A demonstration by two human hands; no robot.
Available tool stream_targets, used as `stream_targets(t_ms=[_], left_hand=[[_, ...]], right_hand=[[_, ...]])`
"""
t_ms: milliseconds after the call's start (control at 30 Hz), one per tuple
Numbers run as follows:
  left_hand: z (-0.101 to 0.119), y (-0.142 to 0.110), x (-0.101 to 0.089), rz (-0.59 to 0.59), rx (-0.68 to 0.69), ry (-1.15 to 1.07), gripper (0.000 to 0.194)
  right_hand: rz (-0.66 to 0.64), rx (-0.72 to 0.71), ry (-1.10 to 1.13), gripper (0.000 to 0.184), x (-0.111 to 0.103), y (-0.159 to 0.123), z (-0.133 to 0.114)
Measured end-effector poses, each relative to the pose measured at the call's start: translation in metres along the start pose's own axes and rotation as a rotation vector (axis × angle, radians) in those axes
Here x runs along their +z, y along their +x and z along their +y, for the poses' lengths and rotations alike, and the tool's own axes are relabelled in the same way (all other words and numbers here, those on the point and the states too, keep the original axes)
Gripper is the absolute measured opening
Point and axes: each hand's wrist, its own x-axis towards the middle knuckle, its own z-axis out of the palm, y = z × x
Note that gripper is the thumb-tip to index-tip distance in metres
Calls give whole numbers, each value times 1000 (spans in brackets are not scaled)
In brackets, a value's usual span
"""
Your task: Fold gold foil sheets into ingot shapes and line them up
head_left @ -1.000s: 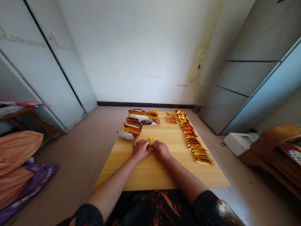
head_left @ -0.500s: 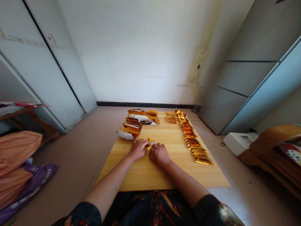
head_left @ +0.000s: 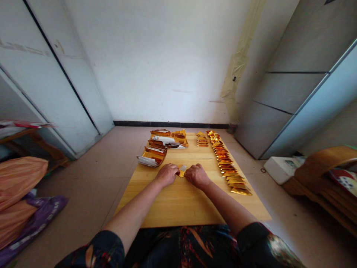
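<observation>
Between my two hands, near the middle of the wooden table, is a small piece of gold foil paper [head_left: 182,173] with a pale grey-white patch on it. My left hand [head_left: 167,174] is closed on its left edge. On the opposite edge, my right hand [head_left: 197,175] pinches the foil paper with curled fingers. Beyond my left hand lies a curled stack of gold sheets [head_left: 154,154] with white edges. A long row of folded gold foil pieces [head_left: 225,160] runs down the right side of the table.
At the table's [head_left: 156,208] far end are more gold and white sheets [head_left: 170,139] and a short row of folded gold pieces [head_left: 202,139]. Orange bags [head_left: 22,182] lie on the floor to the left. A grey refrigerator [head_left: 279,93] and a white box [head_left: 281,169] stand to the right.
My right hand has moved a little to the right, and my hands are farther apart. More of the foil paper between them shows now.
</observation>
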Motion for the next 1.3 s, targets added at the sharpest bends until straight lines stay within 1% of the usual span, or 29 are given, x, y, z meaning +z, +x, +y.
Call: stream_targets(t_ms=[100,200,267,433,633,800,933,1033,1167,1300], left_hand=[[0,0,0,-34,16,-5,33],[-2,1,-1,-31,18,-15,26],[-2,2,-1,-16,9,-27,23],[-1,6,0,12,-24,-10,17],[-1,6,1,11,-30,31,19],[0,5,0,11,-32,38,17],[1,4,-1,23,-40,25,18],[1,2,0,31,-29,20,21],[2,0,2,56,-22,30,30],[4,0,7,87,-33,42,35]], right_hand=[[-35,-60,11,18,-5,2,11],[-67,-82,46,12,-8,6,15],[-78,-61,49,11,-9,8,13],[-71,-2,-34,17,-7,12,2],[-29,-23,-78,26,-5,15,-4],[-11,-48,-78,23,3,13,-5],[-8,-114,-140,24,13,8,-7],[-8,-133,-175,25,17,5,-10],[1,-104,-174,26,19,4,-14],[44,-45,-172,26,21,2,-15]])
